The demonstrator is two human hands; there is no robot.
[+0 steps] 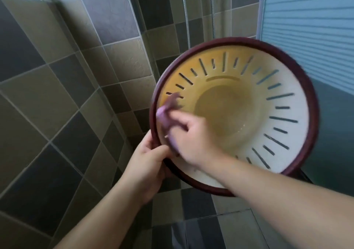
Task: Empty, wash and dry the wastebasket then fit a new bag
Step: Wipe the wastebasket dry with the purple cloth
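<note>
Our left hand (pixel 148 158) grips the slotted wastebasket's (pixel 287 114) rim, tilting its mouth toward us so our right hand (pixel 191 139), clutching a purple cloth (pixel 168 110), reaches the inner wall.

We see a dim, cool-toned scene, with most daylight coming from the frosted ribbed pane (pixel 310 28) at upper right. That light falls across the wastebasket (pixel 287 87), so its right inner wall glows near white while its left inner wall stays warm yellow and shaded. The tiled wall (pixel 57 95) on the left sits in soft shadow, with no hard glare anywhere. Motion blur smears the right hand (pixel 191 139) and the purple cloth (pixel 166 112) it holds, perhaps also the basket's far rim. The left hand (pixel 147 162) is sharper. Wide-angle distortion bends the tile lines toward the edges.
</note>
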